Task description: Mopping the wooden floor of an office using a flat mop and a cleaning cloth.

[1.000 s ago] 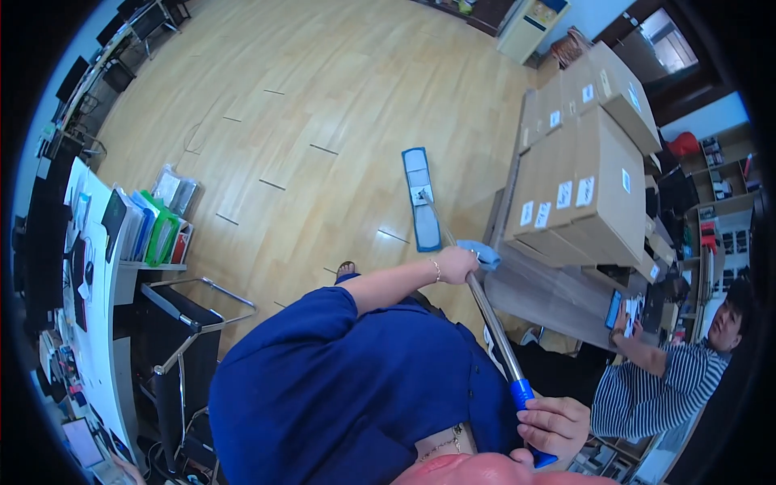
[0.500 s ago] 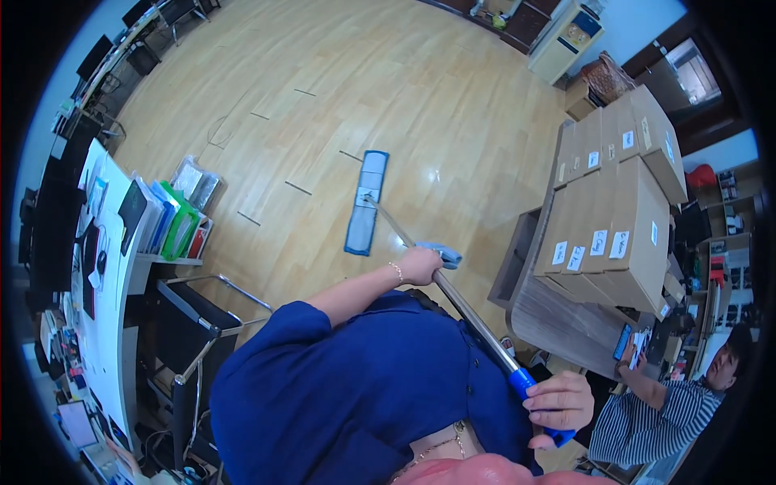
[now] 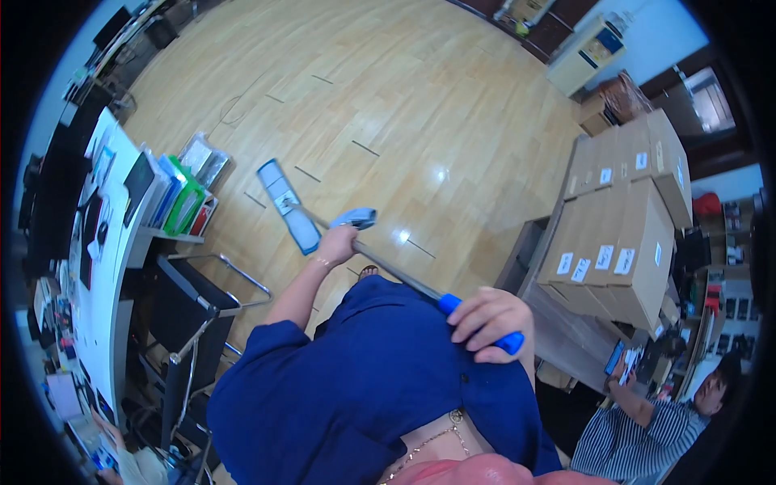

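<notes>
Both hands on one flat mop (image 3: pixel 388 265), its pole (image 3: pixel 416 282) slanting across the front of my dark blue shirt (image 3: pixel 388 347). Left grip (image 3: pixel 338 244) is wrapped around the pole partway down, thin bracelet (image 3: pixel 323 261) at the wrist. A bunched light-blue cloth (image 3: pixel 353 218) sticks out just beyond that grip; cannot tell whether my fingers pinch it or it hangs on the pole. Right grip (image 3: pixel 491 319) is curled narrow over the blue handle (image 3: pixel 450 304) at the upper end, near my chest; blue shows on both sides of the fingers.

Mop head (image 3: pixel 275 184): long grey pad, blue edging, on the wood floor (image 3: pixel 364 89) ahead and to my left, pole joined near its middle. Short dark strips mark the boards near it. One sandalled foot (image 3: pixel 369 272) shows below my left grip.

Left side: white desk (image 3: pixel 107 347), upright folders (image 3: pixel 182 198) at its far end, green one brightest; black chair (image 3: pixel 194 295) with metal frame beside it.

Right side: stacked cardboard boxes (image 3: pixel 606 242) with white labels, on a grey-brown desk (image 3: pixel 578 343). Beside it, a person in a striped shirt (image 3: pixel 638 436) holds a blue-screened device (image 3: pixel 615 356). Another person's pale sleeve (image 3: pixel 145 465) at lower left.
</notes>
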{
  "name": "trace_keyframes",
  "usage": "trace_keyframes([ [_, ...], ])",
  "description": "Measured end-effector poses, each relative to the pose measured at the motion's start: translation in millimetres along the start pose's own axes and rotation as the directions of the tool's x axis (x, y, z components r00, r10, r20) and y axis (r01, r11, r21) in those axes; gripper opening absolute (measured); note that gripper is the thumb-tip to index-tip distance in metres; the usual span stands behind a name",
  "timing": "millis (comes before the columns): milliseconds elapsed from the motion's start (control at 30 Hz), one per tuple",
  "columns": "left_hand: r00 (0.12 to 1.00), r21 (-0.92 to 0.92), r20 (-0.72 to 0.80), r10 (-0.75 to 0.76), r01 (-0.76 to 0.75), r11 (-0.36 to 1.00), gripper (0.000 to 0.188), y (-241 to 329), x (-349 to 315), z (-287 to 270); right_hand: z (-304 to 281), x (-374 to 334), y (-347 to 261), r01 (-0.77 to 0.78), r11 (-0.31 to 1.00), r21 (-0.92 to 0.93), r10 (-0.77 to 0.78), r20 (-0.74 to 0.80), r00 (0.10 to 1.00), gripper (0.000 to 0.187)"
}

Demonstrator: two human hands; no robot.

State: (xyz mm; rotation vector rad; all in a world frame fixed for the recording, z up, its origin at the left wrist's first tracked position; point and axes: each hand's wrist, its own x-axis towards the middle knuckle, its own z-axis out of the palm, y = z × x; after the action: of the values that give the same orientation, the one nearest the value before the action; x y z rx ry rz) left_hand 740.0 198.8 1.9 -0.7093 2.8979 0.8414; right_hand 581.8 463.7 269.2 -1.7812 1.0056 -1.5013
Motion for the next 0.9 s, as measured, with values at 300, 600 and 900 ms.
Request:
trace_keyframes([
  [300,0.930,-0.132,-0.348,-0.115,0.073,0.988,0.027,17,-29,19,18,-15,-13,-0.187,0.982,-0.007,0.184,-0.136,0.973,0.007],
  [600,0.984,-0.160,-0.114,0.134,-0.152,0.975,0.029,110,-8,13,28,-40,-103,-0.341,0.906,-0.250,0.249,-0.336,0.909,0.006],
  [900,0.775,-0.256,0.120,0.621,-0.580,0.773,0.030,222,30,75,53,-59,-199,-0.473,0.691,-0.547,0.319,-0.356,0.878,0.027],
])
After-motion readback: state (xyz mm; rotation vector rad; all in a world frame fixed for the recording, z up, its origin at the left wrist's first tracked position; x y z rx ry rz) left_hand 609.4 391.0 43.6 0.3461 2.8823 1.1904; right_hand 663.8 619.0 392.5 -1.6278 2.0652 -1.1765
